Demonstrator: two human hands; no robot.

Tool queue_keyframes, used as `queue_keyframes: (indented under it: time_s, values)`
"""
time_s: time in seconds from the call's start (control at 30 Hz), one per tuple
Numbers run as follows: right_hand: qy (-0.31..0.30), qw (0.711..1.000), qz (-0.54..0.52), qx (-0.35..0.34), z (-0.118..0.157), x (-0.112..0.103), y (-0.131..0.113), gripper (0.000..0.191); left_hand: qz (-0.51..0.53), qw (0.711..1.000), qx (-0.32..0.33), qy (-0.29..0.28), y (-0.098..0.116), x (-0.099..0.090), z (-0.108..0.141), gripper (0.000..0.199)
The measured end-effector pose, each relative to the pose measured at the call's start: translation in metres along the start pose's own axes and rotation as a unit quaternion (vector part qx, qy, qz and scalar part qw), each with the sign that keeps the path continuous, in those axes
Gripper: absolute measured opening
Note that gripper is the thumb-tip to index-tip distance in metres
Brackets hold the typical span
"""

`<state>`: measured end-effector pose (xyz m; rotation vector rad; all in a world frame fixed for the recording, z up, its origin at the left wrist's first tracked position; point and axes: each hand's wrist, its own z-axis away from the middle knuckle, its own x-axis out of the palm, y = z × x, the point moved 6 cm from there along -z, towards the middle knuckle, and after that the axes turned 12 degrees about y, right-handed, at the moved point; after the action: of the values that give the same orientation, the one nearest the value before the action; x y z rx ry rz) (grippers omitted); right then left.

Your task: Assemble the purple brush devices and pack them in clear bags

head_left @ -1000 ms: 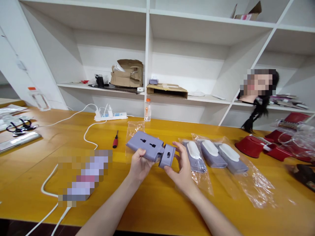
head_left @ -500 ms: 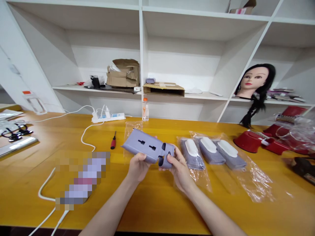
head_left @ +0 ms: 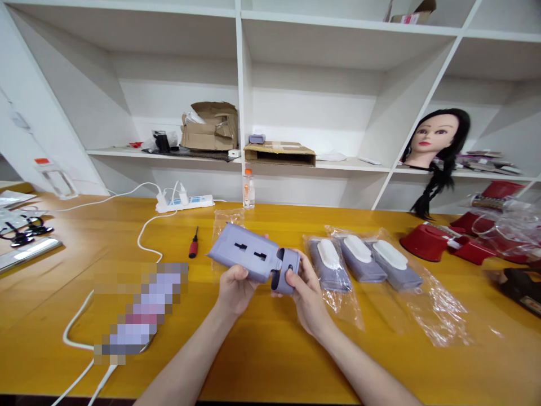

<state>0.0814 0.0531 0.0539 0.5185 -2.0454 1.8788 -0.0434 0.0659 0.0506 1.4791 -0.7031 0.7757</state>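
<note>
As left hand [head_left: 236, 291] holds lavender adapter [head_left: 243, 259], right hand [head_left: 307, 293] grips its end

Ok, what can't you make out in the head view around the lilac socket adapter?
Head view:
- lilac socket adapter: underside hidden by the left hand and right hand
- pixelated object: blurred by pixelation, kind unreadable
- dark object: cut off by the right edge
</note>
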Motion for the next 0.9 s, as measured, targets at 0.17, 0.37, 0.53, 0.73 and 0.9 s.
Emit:
queue_keyframes:
  time_s: [0.17, 0.37, 0.53, 0.73, 0.9]
  values:
    - [0.007, 0.999, 0.032, -0.021, 0.000, -0.001, -0.003, 0.042, -0.001, 1.000, 0.018, -0.003, 0.002, 0.004, 0.003, 0.070]
    - [0.033, 0.995, 0.053, -0.076, 0.000, -0.005, -0.012, 0.048, -0.029, 0.999, -0.004, -0.039, -0.001, 0.010, 0.006, 0.072]
    - [0.011, 0.992, 0.084, -0.096, -0.003, -0.005, -0.012, 0.064, -0.025, 0.999, -0.015, -0.020, -0.001, 0.004, 0.002, 0.069]
    - [-0.011, 0.992, 0.088, -0.089, -0.005, -0.006, -0.009, 0.061, -0.010, 1.000, -0.017, -0.019, -0.004, 0.001, 0.000, 0.068]
    - [-0.011, 0.989, 0.103, -0.104, -0.004, -0.007, -0.009, 0.058, -0.016, 1.000, -0.017, 0.008, -0.004, -0.002, -0.001, 0.069]
